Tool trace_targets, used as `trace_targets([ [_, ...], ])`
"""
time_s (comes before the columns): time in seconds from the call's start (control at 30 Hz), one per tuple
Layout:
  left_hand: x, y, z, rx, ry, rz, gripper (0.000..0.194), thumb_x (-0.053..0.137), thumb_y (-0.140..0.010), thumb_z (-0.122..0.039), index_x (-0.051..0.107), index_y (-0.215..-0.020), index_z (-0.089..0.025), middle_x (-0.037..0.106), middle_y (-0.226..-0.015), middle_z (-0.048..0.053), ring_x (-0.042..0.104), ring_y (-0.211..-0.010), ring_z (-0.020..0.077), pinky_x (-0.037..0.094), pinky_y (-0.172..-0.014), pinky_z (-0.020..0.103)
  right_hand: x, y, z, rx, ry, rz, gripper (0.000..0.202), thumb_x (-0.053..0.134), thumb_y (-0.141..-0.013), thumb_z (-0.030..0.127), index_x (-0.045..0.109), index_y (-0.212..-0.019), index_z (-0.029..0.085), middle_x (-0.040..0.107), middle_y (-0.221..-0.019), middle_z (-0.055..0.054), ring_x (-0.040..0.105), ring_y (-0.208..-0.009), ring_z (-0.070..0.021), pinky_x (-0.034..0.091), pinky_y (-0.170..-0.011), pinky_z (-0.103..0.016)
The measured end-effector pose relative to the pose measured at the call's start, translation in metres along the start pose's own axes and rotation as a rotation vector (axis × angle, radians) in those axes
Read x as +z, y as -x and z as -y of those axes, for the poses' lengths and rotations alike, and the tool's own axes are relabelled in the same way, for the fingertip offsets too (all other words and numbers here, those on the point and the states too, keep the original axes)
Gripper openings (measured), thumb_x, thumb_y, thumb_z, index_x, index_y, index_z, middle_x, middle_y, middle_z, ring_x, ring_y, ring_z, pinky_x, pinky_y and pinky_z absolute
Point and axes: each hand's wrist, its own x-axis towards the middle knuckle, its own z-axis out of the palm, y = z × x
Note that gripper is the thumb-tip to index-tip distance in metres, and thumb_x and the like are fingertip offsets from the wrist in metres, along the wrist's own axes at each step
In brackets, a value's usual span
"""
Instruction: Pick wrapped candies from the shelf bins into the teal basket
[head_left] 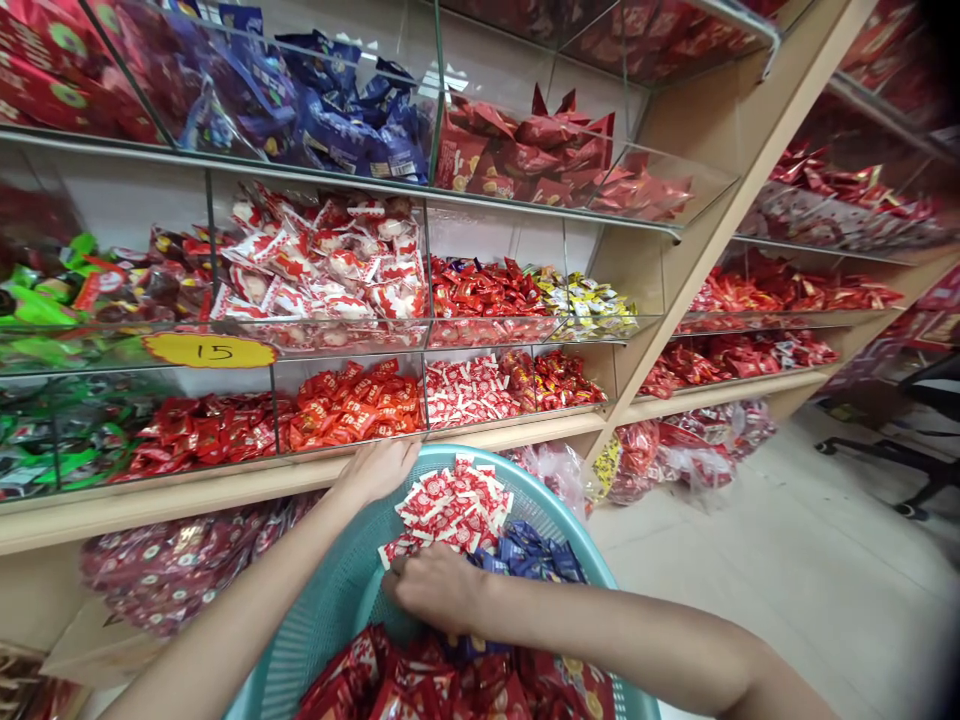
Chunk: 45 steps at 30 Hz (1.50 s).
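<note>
The small red-and-white wrapped sweets in a loose heap (pixel 457 505) lie directly beyond the right hand (pixel 435 588), on its far side, inside a teal perforated plastic basket (pixel 289 625). The right hand meets the near end of that heap; the heap's longer run slants away and slightly rightward toward the far rim, while the single wrappers point every way. Its grip is narrow, the fingers curled down and inward, but I cannot tell whether a sweet is pinched beneath them.

The left hand (pixel 381 468) lies at the basket's far left rim, beside the pale wooden shelf ledge (pixel 525 432); its fingertips are partly hidden, so I cannot tell how tightly they close, or whether rim or ledge takes the contact. Of the two, the right is nearer the heap.

Dark blue shiny foil packets (pixel 540 555) crowd the heap's right side, partly under the right forearm, which reaches in across the right rim. Larger glossy red packets (pixel 390 680) fill the near part of the basket. A strip of teal wall shows left of the right hand, and the open top leaves room upward. On the far side, the ledge stands close against the rim, with clear-fronted bins above it; to the right spreads the pale tiled floor (pixel 720 600)
</note>
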Motion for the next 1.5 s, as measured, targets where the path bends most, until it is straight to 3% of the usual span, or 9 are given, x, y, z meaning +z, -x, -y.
trace_targets([
  [0.23, -0.001, -0.001, -0.003, 0.003, 0.012, 0.017, 0.053, 0.015, -0.091, -0.043, 0.061, -0.099, -0.018, 0.065, -0.1, 0.013, 0.06, -0.091, 0.0279, 0.041, -0.077, 0.037, 0.013, 0.008, 0.002, 0.048, -0.047, 0.087, 0.016, 0.045, -0.085, 0.02, 0.059, -0.083, 0.015, 0.066, -0.08, -0.004, 0.064, -0.065, -0.0182, 0.045, -0.044, -0.027],
  [0.53, -0.003, 0.0, -0.004, -0.018, 0.002, 0.018, 0.053, 0.015, -0.091, -0.043, 0.06, -0.098, -0.018, 0.066, -0.096, 0.012, 0.061, -0.089, 0.0262, 0.042, -0.075, 0.033, 0.014, -0.003, 0.012, -0.079, -0.001, 0.063, 0.013, 0.049, -0.081, 0.016, 0.058, -0.09, 0.015, 0.063, -0.087, -0.005, 0.064, -0.065, -0.0165, 0.047, -0.043, -0.026],
  [0.87, 0.0, 0.001, -0.001, 0.001, 0.007, -0.011, 0.054, 0.014, -0.091, -0.042, 0.062, -0.096, -0.019, 0.067, -0.094, 0.012, 0.062, -0.088, 0.0267, 0.042, -0.076, 0.035, 0.003, -0.004, 0.01, -0.046, 0.037, 0.014, 0.013, 0.047, -0.082, 0.018, 0.053, -0.093, 0.017, 0.061, -0.087, -0.004, 0.062, -0.059, -0.0148, 0.043, -0.039, -0.025],
  [1.03, 0.0, 0.002, -0.002, 0.007, 0.006, -0.022, 0.054, 0.014, -0.091, -0.043, 0.062, -0.093, -0.019, 0.067, -0.093, 0.011, 0.062, -0.087, 0.026, 0.042, -0.075, 0.034, -0.033, 0.006, -0.016, 0.001, -0.008, -0.081, 0.024, 0.052, -0.078, 0.03, 0.049, -0.098, 0.017, 0.058, -0.091, -0.003, 0.06, -0.062, -0.0149, 0.041, -0.043, -0.025],
  [1.17, -0.003, 0.003, -0.004, -0.03, 0.023, 0.012, 0.051, 0.016, -0.091, -0.044, 0.061, -0.094, -0.019, 0.066, -0.094, 0.011, 0.062, -0.088, 0.0258, 0.042, -0.075, 0.034, -0.057, 0.018, -0.053, 0.145, 0.03, -0.117, 0.024, 0.046, -0.08, 0.022, 0.045, -0.104, 0.017, 0.056, -0.1, -0.004, 0.06, -0.068, -0.0159, 0.043, -0.05, -0.027],
  [1.33, -0.006, 0.004, -0.006, -0.014, 0.018, -0.003, 0.05, 0.016, -0.091, -0.042, 0.061, -0.094, -0.019, 0.066, -0.095, 0.01, 0.062, -0.089, 0.0256, 0.043, -0.074, 0.033, -0.052, 0.024, -0.086, 0.299, 0.051, -0.04, 0.022, 0.046, -0.081, 0.022, 0.046, -0.102, 0.016, 0.056, -0.1, -0.007, 0.06, -0.077, -0.0181, 0.045, -0.06, -0.027],
  [1.5, -0.008, 0.005, -0.007, -0.015, 0.044, -0.003, 0.048, 0.018, -0.091, -0.042, 0.059, -0.097, -0.02, 0.065, -0.096, 0.009, 0.061, -0.09, 0.0246, 0.042, -0.075, 0.032, -0.042, 0.023, -0.094, 0.35, 0.002, -0.047, 0.027, 0.046, -0.082, 0.025, 0.043, -0.108, 0.017, 0.055, -0.105, -0.008, 0.059, -0.083, -0.0192, 0.045, -0.064, -0.029],
])
